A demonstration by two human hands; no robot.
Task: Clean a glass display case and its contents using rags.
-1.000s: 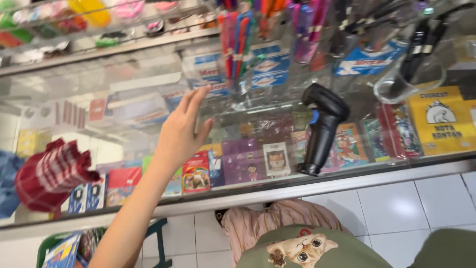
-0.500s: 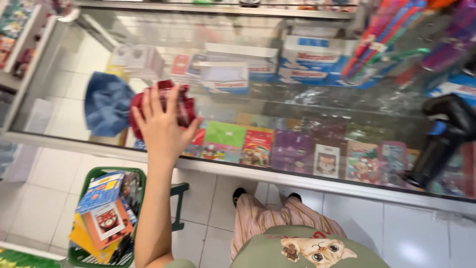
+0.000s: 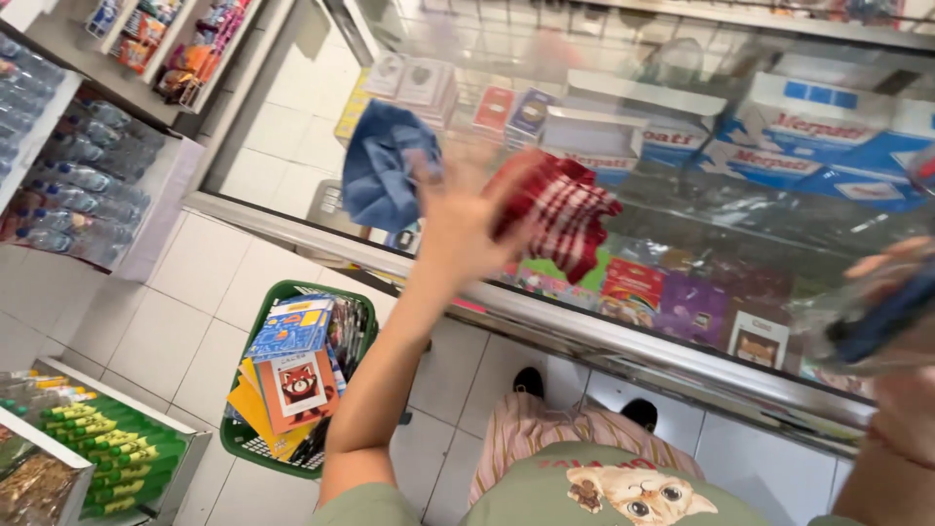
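Over the glass table (image 3: 584,321) our left hand (image 3: 458,229) reaches forward with fingers spread, its grip loose and closed on nothing; the palm faces down toward the glass, blurred by motion. Its fingertips lie at the near edge of a red-and-white checked cloth (image 3: 565,214) that sits crumpled on the glass top, and we cannot tell whether they touch it or only hover over it. Just beside our hand on the other side lies a blue cloth (image 3: 380,175), also crumpled on the glass, a little apart from the red one.

Our right hand (image 3: 891,321) comes in at the right edge of the view, with its grip closed around a dark blue object (image 3: 881,317) wrapped in clear plastic; it is too blurred for us to say what the object is.

Beneath the glass we see shelves of small coloured packs and cards (image 3: 682,302), with white-and-blue boxes (image 3: 799,136) further back. Below our left arm a green basket (image 3: 243,438) stands on the white tiled floor (image 3: 166,321), filled with colourful books. To the left, a rack holds rows of water bottles (image 3: 68,185), and near the lower left corner a tray holds green markers (image 3: 107,438). Our striped trousers (image 3: 545,438) and a green shirt with a cat print (image 3: 623,487) show at the bottom.
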